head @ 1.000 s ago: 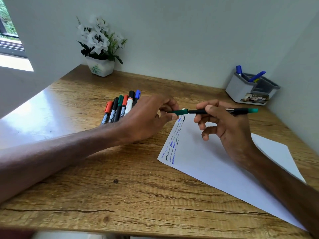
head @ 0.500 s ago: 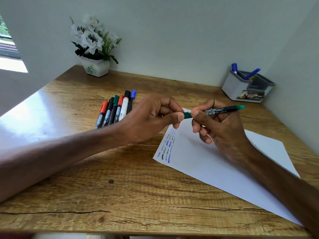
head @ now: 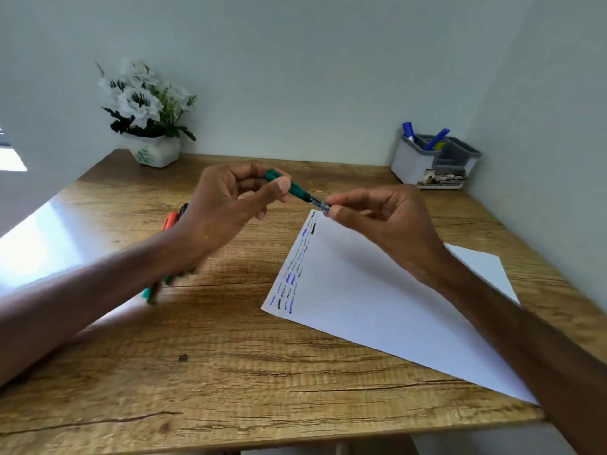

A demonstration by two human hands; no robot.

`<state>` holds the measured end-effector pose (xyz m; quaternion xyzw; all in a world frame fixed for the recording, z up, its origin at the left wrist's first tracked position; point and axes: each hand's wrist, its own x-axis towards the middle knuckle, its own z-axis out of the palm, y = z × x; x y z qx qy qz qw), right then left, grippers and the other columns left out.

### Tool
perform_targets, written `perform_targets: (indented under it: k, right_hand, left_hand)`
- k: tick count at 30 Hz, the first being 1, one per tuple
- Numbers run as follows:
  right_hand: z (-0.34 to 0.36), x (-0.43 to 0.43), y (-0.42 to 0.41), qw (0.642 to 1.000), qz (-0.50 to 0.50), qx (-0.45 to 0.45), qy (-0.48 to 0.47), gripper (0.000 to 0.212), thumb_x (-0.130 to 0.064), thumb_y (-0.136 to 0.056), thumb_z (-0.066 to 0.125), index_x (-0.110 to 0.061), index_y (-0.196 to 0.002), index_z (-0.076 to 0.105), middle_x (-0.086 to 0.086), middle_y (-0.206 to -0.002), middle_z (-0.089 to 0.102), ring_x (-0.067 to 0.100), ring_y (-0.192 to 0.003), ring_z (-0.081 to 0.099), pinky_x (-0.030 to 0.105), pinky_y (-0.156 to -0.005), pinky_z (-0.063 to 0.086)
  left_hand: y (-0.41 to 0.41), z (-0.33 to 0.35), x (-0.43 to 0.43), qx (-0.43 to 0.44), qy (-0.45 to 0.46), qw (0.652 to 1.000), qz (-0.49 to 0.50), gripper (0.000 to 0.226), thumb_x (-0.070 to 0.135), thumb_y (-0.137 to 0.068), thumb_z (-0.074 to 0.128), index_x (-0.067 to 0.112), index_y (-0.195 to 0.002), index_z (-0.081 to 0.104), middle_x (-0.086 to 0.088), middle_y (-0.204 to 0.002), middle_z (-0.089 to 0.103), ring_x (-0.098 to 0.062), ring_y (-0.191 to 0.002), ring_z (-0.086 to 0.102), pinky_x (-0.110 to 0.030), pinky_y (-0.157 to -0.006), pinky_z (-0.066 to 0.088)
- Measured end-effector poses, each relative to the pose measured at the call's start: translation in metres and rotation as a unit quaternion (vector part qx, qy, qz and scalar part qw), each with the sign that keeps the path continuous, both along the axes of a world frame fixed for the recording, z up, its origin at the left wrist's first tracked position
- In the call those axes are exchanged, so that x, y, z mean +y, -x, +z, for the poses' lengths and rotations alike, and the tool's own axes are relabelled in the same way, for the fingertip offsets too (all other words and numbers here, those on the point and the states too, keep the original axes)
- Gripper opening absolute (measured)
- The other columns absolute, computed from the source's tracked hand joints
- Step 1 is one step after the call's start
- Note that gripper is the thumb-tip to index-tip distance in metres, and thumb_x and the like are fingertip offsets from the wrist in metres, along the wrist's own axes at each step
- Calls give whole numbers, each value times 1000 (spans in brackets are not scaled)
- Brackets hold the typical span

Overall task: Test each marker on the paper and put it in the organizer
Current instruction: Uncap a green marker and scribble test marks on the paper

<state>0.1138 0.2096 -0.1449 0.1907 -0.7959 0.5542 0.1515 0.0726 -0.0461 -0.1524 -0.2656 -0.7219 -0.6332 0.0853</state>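
A green-capped marker (head: 300,193) is held in the air between both hands, above the desk just past the paper's far corner. My left hand (head: 226,205) pinches its green cap end. My right hand (head: 384,218) pinches the black barrel at its other end. The white paper (head: 368,300) lies on the desk with short blue and black test strokes along its left edge. Several other markers (head: 172,220) lie on the desk, mostly hidden behind my left forearm. The grey and white organizer (head: 433,160) stands at the back right with two blue markers in it.
A white pot of white flowers (head: 147,126) stands at the back left corner. Walls close off the desk (head: 230,372) at the back and right. A bright window reflection falls on the desk's left side.
The marker has turned from level to slanted, cap end up and to the left. Both hands rose, and my right hand slid to the barrel's end. The view tilted up.
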Motion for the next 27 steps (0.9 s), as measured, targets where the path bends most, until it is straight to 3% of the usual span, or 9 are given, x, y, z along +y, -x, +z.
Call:
perform_targets:
  k: [3,7,10,14,16,18,20,22,27]
  right_hand:
    - [1,-5,-3,991,-42,69,-108,16,-26,-85,84,-20,-99,82,-12,-88,79,7,-81,73,27,-68,58]
    - [8,1,-5,975,-97,134,-150,18,-26,-87,82,-23,-105,81,-22,-85,73,-3,-77,69,9,-62,50]
    - [16,15,0,968,-154,152,-129,18,-21,-88,81,-17,-106,81,-9,-90,76,5,-75,71,15,-64,55]
    - [31,42,16,964,-228,106,-88,26,-13,-88,80,-14,-112,70,-2,-94,74,10,-82,74,15,-69,58]
    - [44,59,27,962,-250,95,-50,40,-6,-85,81,-15,-118,60,4,-96,74,15,-79,74,19,-70,60]
    - [57,76,38,954,-275,108,-50,58,-4,-82,82,-20,-128,50,6,-98,76,17,-79,75,32,-75,64]
    - [68,91,49,942,-296,142,-63,75,-1,-82,81,-29,-140,43,4,-95,76,15,-80,76,37,-74,65]
    - [75,102,62,933,-307,179,-60,87,5,-84,76,-36,-149,36,6,-94,74,12,-78,75,28,-69,64]
    - [78,118,93,908,-346,230,-54,79,5,-88,74,-30,-150,39,6,-101,73,11,-88,74,26,-83,62]
  left_hand:
    - [-8,4,14,42,21,999,5,23,27,-93,73,11,-110,75,-3,-91,79,-6,-71,68,-21,-61,56]
    - [-15,9,37,53,-8,999,-5,20,22,-95,72,13,-114,74,-3,-95,80,-11,-81,72,-26,-63,59]
    - [-9,10,52,41,52,997,37,20,25,-93,75,20,-112,72,6,-93,79,-7,-80,73,-30,-72,61]
    - [-1,3,65,106,256,961,25,13,30,-92,75,29,-105,72,19,-93,73,7,-89,66,-15,-70,56]
    - [0,-3,64,126,330,935,19,18,34,-92,74,33,-110,71,29,-97,64,11,-95,60,-10,-70,50]
    - [1,-10,62,119,378,918,15,23,40,-93,70,36,-116,69,28,-106,61,9,-97,58,-9,-72,44]
    - [1,-15,61,120,396,910,11,25,42,-95,66,35,-119,70,21,-118,63,4,-103,56,-11,-80,40]
    - [1,-17,61,134,394,909,10,26,42,-97,64,33,-121,70,18,-125,64,3,-109,54,-9,-84,38]
    - [0,-20,60,162,403,901,8,30,43,-100,58,31,-126,67,16,-132,63,1,-119,51,-8,-90,31]
